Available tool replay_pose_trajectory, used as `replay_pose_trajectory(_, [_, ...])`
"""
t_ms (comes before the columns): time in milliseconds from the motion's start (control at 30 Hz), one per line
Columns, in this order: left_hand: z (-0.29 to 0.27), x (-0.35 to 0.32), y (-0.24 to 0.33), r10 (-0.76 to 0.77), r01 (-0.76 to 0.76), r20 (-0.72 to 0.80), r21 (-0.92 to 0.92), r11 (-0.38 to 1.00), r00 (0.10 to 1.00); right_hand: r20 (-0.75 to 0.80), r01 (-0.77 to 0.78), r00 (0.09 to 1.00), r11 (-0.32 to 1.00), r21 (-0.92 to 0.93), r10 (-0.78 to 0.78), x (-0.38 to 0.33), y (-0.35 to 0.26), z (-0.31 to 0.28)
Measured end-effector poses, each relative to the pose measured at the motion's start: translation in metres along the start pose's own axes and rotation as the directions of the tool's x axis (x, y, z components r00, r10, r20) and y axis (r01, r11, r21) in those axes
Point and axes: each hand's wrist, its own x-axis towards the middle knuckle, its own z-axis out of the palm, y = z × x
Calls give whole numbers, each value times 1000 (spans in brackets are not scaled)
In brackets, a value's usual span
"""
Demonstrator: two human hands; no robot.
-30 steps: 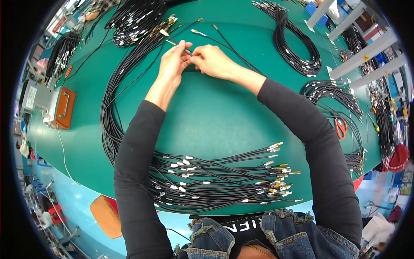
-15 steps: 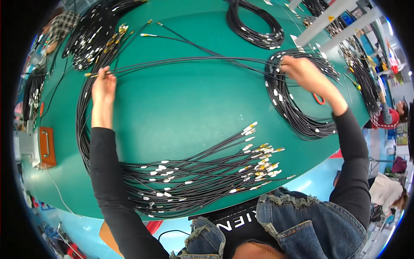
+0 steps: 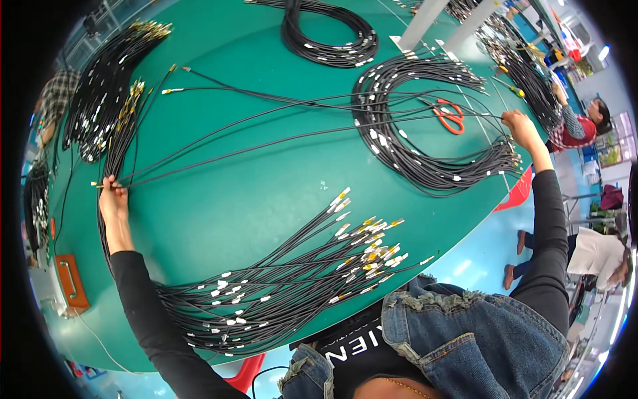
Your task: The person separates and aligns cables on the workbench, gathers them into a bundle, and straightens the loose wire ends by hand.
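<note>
Two black cables [image 3: 279, 141], stretched over one green table [image 3: 266, 199], run from my left hand [image 3: 114, 193], fingers closed around them, to my right hand [image 3: 522, 128], fingertips pinching at least one, one pair of red-handled scissors [image 3: 449, 117] lying nearby.

Plenty of open green counter [image 3: 259, 206] right there in the middle, and a hand could sweep across on the near side of the black cables [image 3: 286, 139] strung from the left hand [image 3: 114, 206] to the right hand [image 3: 525, 132]. Lower down, a thick tagged bundle [image 3: 226, 299] bars the near edge; rightward, a curved bundle [image 3: 382, 143] and red-handled scissors [image 3: 449, 116] crowd the way, grey posts [image 3: 425, 23] standing beyond.
</note>
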Motion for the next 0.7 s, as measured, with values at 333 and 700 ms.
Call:
replay_pose_trajectory(333, [46, -23, 3, 41, -12, -105, 260, 966, 994, -317, 456, 889, 709, 538, -331, 149, -206, -80])
replay_pose_trajectory(700, [111, -73, 0, 95, -50, -134, 308, 950, 986, -476, 657, 751, 590, 470, -457, 337, -601, -81])
